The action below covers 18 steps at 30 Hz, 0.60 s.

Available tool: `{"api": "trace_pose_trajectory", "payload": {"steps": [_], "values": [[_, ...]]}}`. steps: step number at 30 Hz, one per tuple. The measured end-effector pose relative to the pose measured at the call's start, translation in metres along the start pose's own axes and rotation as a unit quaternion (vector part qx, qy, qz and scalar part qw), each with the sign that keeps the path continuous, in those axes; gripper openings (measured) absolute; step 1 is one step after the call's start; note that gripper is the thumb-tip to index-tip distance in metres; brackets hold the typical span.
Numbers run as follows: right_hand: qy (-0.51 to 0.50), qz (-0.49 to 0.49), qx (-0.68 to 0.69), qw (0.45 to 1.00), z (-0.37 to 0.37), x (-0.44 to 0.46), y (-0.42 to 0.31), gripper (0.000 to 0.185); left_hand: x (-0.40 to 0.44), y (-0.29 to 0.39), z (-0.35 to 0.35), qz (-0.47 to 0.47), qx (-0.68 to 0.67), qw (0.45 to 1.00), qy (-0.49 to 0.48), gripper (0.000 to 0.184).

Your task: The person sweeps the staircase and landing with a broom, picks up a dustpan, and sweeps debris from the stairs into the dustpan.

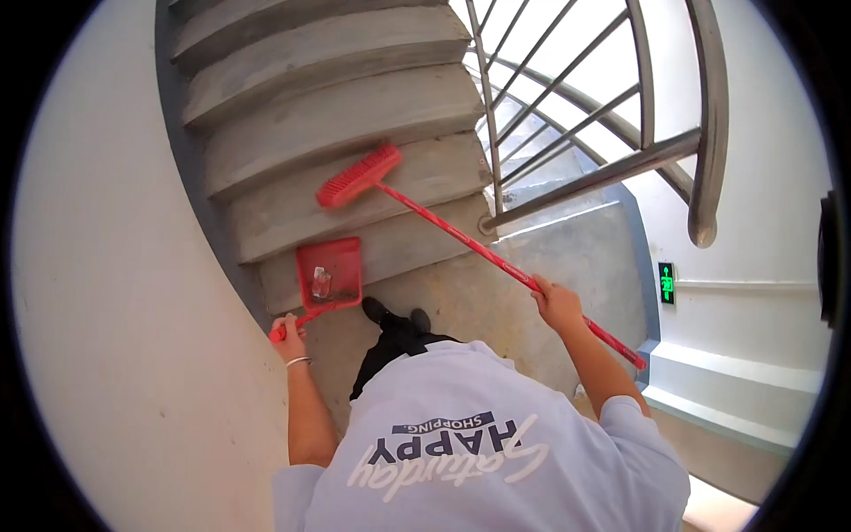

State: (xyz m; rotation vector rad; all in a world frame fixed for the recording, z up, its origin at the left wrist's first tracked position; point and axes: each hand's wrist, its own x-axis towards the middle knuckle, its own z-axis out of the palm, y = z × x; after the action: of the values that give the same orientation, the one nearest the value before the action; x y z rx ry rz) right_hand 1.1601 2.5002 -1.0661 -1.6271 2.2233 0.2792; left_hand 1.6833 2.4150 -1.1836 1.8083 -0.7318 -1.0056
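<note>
- Concrete stairs (332, 102), curved, with a pale wall (97, 266) tight on the left, so elbow room looks limited over there.
- Red broom (359, 177): its head is over one of the lower steps, a bit blurry, so can't tell if the bristles touch. I'd go for short, low strokes toward the pan; big swings would probably scatter dust.
- Right hand (558, 306) has its fingers wrapped around the pole, well below the head. Solid enough for steering, imo.
- Red dustpan (344, 255) is nearer the body, by the lowest step, mouth facing the stairs. It has a crumpled scrap (321, 283) and dark grit in it, so keep it level.
- Left hand (288, 335) is closed on the pan's handle. Best to hold the lip snug against the concrete.
- Further out, metal railing (594, 180) on the right: mind the pole doesn't knock it.
</note>
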Motion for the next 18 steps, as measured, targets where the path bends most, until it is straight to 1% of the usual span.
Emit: {"api": "trace_pose_trajectory", "payload": {"steps": [1,2,4,5,7,8,11,13,14,16,18], "values": [[0.038,0.016,0.036,0.998,0.012,-0.01,0.012,0.033,0.003,-0.004,0.0,0.003,0.004,1.0,-0.006,0.021],[0.038,0.023,0.04,0.998,0.027,-0.018,0.021,0.033,0.007,-0.012,-0.003,-0.004,-0.013,1.0,-0.007,0.021],[-0.065,0.123,0.087,0.986,0.055,-0.032,0.035,0.033,0.007,-0.015,-0.002,-0.01,-0.024,1.0,-0.013,0.021],[-0.066,0.128,0.093,0.985,0.068,-0.038,0.041,0.033,0.006,-0.012,-0.001,-0.012,-0.028,0.999,-0.015,0.021],[-0.079,0.155,0.238,0.955,0.092,-0.052,0.049,0.035,0.008,-0.009,-0.003,-0.009,-0.026,0.999,-0.023,0.021],[-0.077,0.16,0.244,0.953,0.103,-0.066,0.049,0.035,0.01,-0.012,-0.006,-0.011,-0.014,0.999,-0.03,0.02],[-0.04,0.191,0.251,0.948,0.118,-0.082,0.042,0.036,0.012,-0.014,-0.005,-0.004,-0.007,0.999,-0.046,0.02],[0.072,0.22,0.252,0.94,0.134,-0.08,0.034,0.035,0.012,-0.017,-0.01,0.003,0.002,0.998,-0.058,0.02],[0.075,0.224,0.258,0.937,0.138,-0.073,0.035,0.035,0.012,-0.021,-0.011,0.006,0.001,0.998,-0.062,0.019],[0.099,0.266,0.212,0.935,0.137,-0.05,0.049,0.041,0.015,-0.019,-0.015,0.017,0.008,0.997,-0.077,0.019],[0.119,0.255,0.171,0.944,0.132,-0.03,0.072,0.046,0.016,-0.012,-0.014,-0.012,0.006,0.995,-0.103,0.018]]}}
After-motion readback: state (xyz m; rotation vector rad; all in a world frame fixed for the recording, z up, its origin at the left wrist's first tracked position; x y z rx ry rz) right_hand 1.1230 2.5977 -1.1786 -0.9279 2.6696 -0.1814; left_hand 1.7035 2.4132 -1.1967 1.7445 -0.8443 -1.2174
